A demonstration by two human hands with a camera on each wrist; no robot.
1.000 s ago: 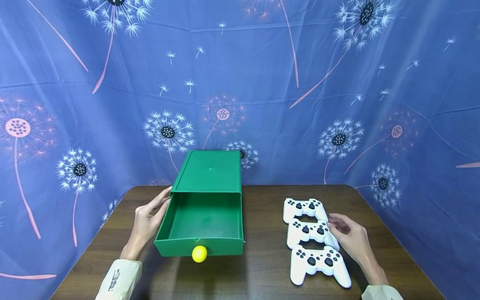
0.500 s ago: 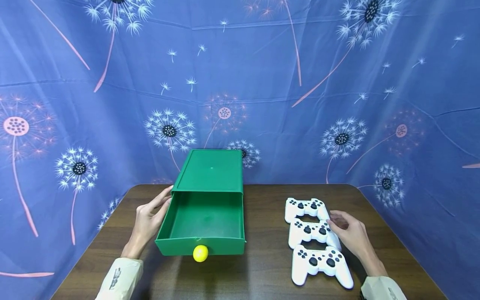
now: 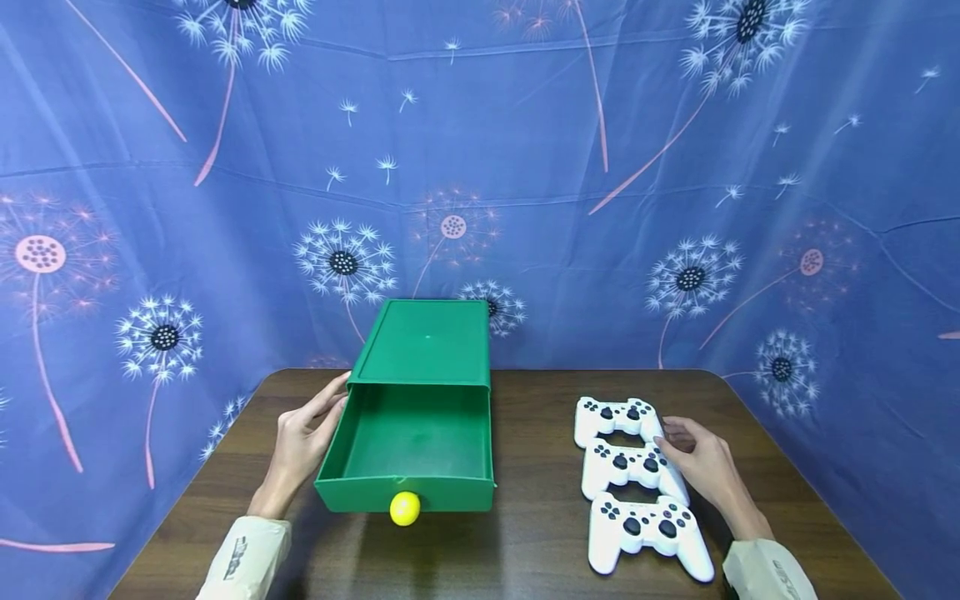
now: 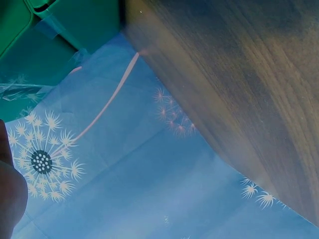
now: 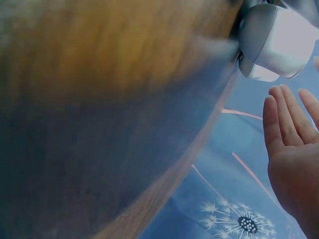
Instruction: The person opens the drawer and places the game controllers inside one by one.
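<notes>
Green drawer unit (image 3: 423, 342) has the left hand (image 3: 300, 446) at its left side, fingers near-straight, gripping nothing; its drawer (image 3: 457, 496) is already out. Right of the unit, three white PlayStation-style controllers (image 3: 635, 468) lie outside; farther right, the right hand (image 3: 708, 468), fingers extended, holds nothing.

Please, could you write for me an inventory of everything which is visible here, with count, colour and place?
game controllers: 3, white with dark sticks, in a column on the table's right side
box: 1, green, left of the controllers
drawer: 1, green, pulled out of the box toward the person
knob: 1, yellow, on the drawer's front
table: 1, brown wood, under these things
cloth: blue, white and pink dandelions, behind the table; number of pieces unclear
sleeves: 2, pale, one per arm
left hand: 1, at the box's left side
right hand: 1, beside the controllers
</notes>
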